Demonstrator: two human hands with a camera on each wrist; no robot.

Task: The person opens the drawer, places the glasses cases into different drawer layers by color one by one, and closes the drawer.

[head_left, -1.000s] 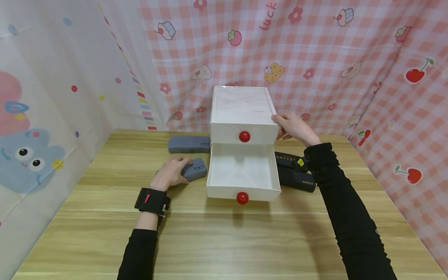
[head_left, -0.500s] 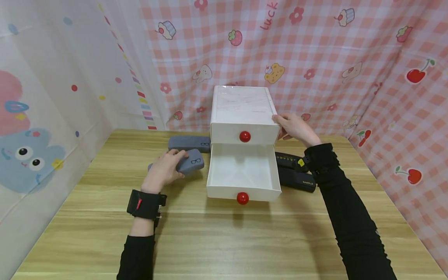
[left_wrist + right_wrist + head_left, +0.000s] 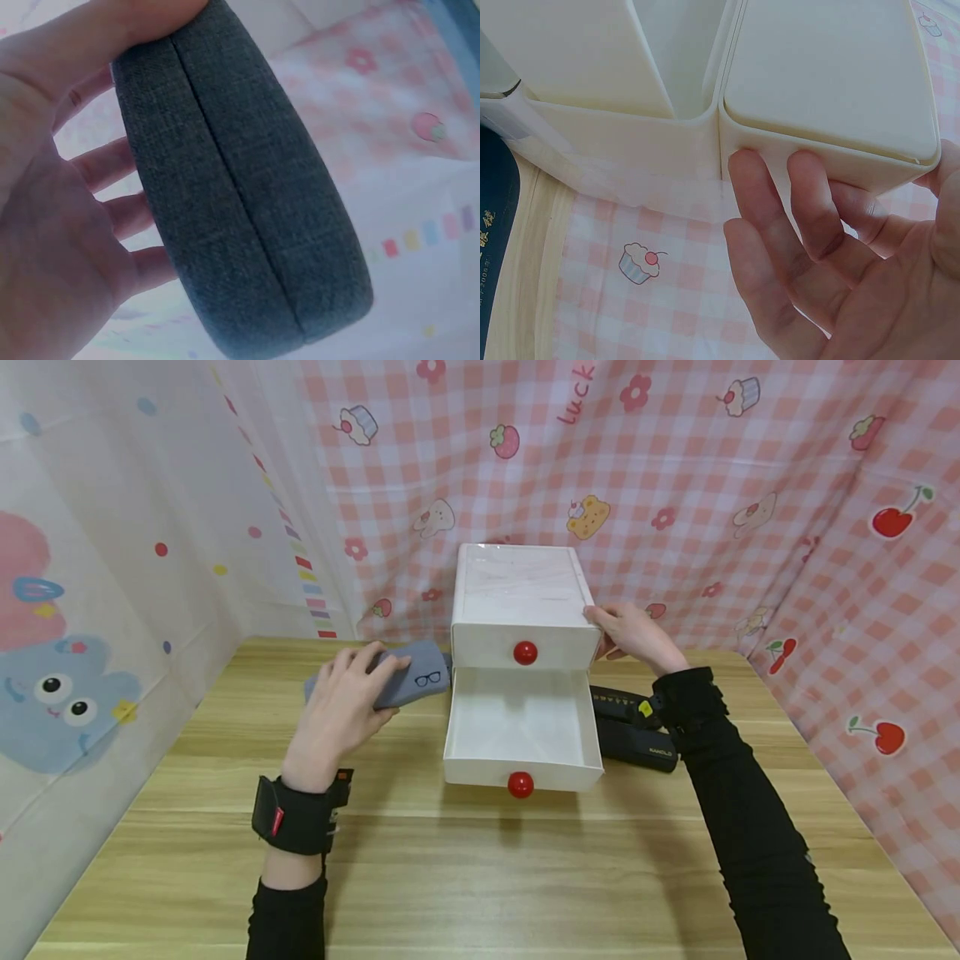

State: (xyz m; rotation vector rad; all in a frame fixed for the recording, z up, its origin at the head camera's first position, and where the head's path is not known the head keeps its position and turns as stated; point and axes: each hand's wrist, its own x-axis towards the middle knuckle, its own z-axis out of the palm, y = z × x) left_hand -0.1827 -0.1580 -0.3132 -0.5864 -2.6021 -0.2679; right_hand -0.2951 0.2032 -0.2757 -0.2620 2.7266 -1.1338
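My left hand [image 3: 337, 706] grips a grey fabric glasses case [image 3: 416, 681] with a small glasses print, raised over the table left of a white two-drawer box [image 3: 521, 585]. In the left wrist view, the case's seamed side [image 3: 240, 187] faces the camera, with the thumb at one end and fingers behind. My right hand [image 3: 633, 635] rests at the box's right upper edge; in the right wrist view its loosely bent fingers [image 3: 814, 199] lie against the side wall. The lower drawer [image 3: 521, 714] is pulled out with nothing in it; the upper drawer [image 3: 487, 647] is closed.
Two black cases [image 3: 637, 745] lie on the wooden table [image 3: 480, 877] right of the box. Another grey case is almost wholly hidden behind the held one. Patterned curtains [image 3: 480, 485] stand close behind and on both sides.
The left hand has lifted the grey glasses case off the table, up and away, over the other grey case. The right hand and the drawer box have stayed put.
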